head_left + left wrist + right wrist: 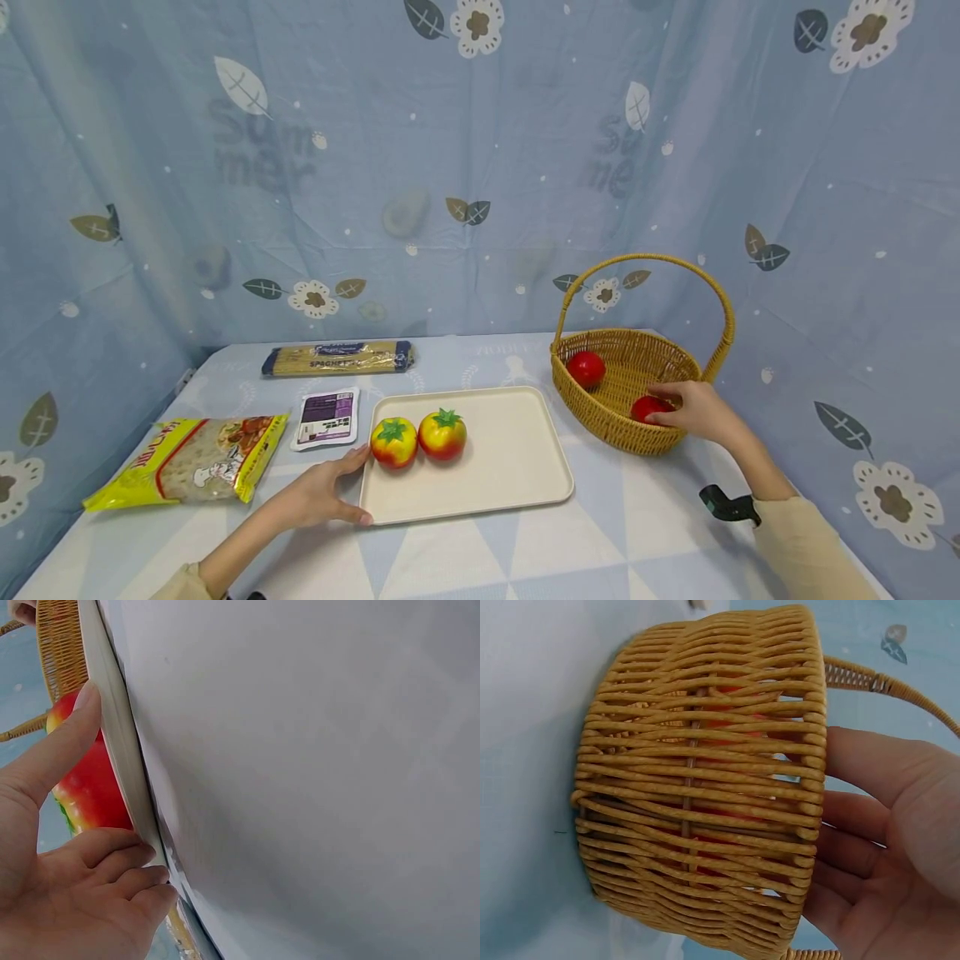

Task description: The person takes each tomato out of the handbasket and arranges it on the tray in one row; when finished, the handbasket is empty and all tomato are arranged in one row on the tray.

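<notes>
My left hand (318,492) rests against the left edge of a cream tray (510,450), thumb near the front corner, fingers farther back. In the left wrist view its thumb touches the tray's rim (124,742). Two yellow-and-red toy tomatoes (393,442) with green leafy tops sit side by side on the tray's left part. Inside a wicker basket (600,417) at the right, my right hand (697,410) holds a red round fruit (649,408), partly covered by the fingers. Another red round fruit (586,368) lies at the basket's left side. Wickerwork hides most of the grasp in the right wrist view.
A yellow snack bag (202,458) lies at the left. Behind the tray are a small white-and-purple packet (327,418) and a spaghetti pack (337,359). The basket's tall handle (645,257) arches above it. Patterned blue curtains (450,167) surround the table.
</notes>
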`<state>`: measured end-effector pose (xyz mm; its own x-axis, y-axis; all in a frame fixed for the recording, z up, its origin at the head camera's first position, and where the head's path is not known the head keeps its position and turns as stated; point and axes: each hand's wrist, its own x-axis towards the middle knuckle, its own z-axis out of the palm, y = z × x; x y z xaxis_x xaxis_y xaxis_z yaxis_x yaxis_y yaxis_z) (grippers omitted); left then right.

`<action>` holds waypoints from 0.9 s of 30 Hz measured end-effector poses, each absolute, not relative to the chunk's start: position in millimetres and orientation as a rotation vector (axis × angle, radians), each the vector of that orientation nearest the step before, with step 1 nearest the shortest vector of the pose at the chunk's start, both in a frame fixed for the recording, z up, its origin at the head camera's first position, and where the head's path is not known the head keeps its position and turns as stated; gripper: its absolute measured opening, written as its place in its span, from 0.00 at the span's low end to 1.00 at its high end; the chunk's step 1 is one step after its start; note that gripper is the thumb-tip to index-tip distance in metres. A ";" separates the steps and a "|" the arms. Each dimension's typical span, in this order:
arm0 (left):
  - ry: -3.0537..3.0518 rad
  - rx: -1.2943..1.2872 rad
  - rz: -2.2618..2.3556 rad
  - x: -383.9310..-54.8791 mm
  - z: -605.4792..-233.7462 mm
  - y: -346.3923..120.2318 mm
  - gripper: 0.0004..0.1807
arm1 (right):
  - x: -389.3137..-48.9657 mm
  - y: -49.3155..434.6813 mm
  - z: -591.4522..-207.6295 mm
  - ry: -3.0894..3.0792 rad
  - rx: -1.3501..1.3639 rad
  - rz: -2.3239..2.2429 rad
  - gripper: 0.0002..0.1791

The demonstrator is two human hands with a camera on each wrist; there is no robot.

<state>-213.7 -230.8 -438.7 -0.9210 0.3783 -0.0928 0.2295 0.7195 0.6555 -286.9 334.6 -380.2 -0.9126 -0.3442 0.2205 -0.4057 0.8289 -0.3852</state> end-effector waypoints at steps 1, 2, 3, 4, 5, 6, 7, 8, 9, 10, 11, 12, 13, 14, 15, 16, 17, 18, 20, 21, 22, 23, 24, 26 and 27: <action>2.703 0.483 0.987 -213.6 -438.5 -230.7 0.58 | -287.6 335.2 -380.8 -2.877 0.591 0.654 0.28; 2.703 0.482 0.987 -213.6 -438.2 -230.6 0.58 | -288.4 335.5 -381.4 -2.885 0.585 0.648 0.28; 2.702 0.480 0.987 -213.7 -438.3 -230.6 0.58 | -289.6 336.1 -382.0 -2.892 0.579 0.643 0.28; 2.700 0.477 0.986 -213.6 -438.0 -230.6 0.58 | -290.6 336.3 -382.3 -2.900 0.577 0.643 0.28; 2.701 0.476 0.985 -213.6 -437.8 -230.5 0.58 | -291.6 336.3 -382.3 -2.905 0.574 0.642 0.28; 2.702 0.475 0.985 -213.5 -437.4 -230.4 0.58 | -292.6 336.3 -382.3 -2.911 0.567 0.639 0.28; 2.702 0.472 0.985 -213.4 -437.3 -230.4 0.59 | -293.6 336.2 -382.2 -2.917 0.562 0.638 0.28; 2.704 0.470 0.985 -213.3 -437.2 -230.4 0.59 | -294.6 336.1 -382.1 -2.923 0.556 0.637 0.28; 2.705 0.468 0.983 -213.5 -437.3 -230.5 0.59 | -295.6 336.1 -382.2 -2.931 0.550 0.640 0.29; 2.707 0.463 0.983 -213.2 -437.0 -230.2 0.59 | -296.3 336.0 -382.1 -2.940 0.540 0.641 0.30; 2.708 0.463 0.981 -213.3 -437.1 -230.2 0.59 | -297.3 336.1 -382.3 -2.948 0.532 0.638 0.30; 2.707 0.457 0.983 -213.2 -437.1 -230.1 0.59 | -298.3 336.2 -382.7 -2.957 0.525 0.635 0.31; 2.706 0.452 0.984 -213.3 -437.3 -230.1 0.59 | -299.5 336.5 -383.3 -2.964 0.523 0.634 0.32; 2.706 0.453 0.982 -213.6 -437.4 -230.1 0.59 | -300.6 337.0 -383.5 -2.970 0.522 0.633 0.33; 2.705 0.451 0.984 -213.7 -437.4 -229.9 0.59 | -302.0 337.5 -384.1 -2.976 0.521 0.633 0.33; 2.706 0.453 0.985 -213.6 -437.3 -229.8 0.59 | -303.3 337.9 -384.7 -2.981 0.518 0.636 0.33; 2.708 0.457 0.985 -213.6 -437.2 -229.8 0.59 | -304.6 338.5 -385.3 -2.984 0.518 0.638 0.33; 2.710 0.460 0.985 -213.4 -437.0 -229.8 0.59 | -305.8 339.0 -385.8 -2.985 0.518 0.642 0.33; 2.714 0.471 0.985 -213.4 -437.1 -229.9 0.59 | -307.7 340.2 -386.3 -2.987 0.519 0.647 0.33; 2.714 0.469 0.987 -213.2 -436.8 -229.8 0.59 | -308.4 340.3 -386.8 -2.987 0.519 0.650 0.33; 2.715 0.474 0.985 -213.2 -436.7 -229.9 0.59 | -308.8 340.5 -386.8 -2.985 0.519 0.650 0.33; 2.715 0.475 0.984 -213.3 -436.7 -230.0 0.59 | -309.1 340.7 -386.9 -2.986 0.519 0.648 0.33; 2.713 0.471 0.986 -213.4 -436.8 -229.9 0.59 | -309.3 340.7 -386.9 -2.987 0.518 0.649 0.33; 2.705 0.460 0.994 -214.2 -437.5 -230.0 0.59 | -309.4 340.4 -386.9 -2.992 0.508 0.650 0.33; 2.700 0.454 1.000 -214.6 -437.8 -230.0 0.59 | -309.4 339.6 -387.0 -2.994 0.504 0.651 0.33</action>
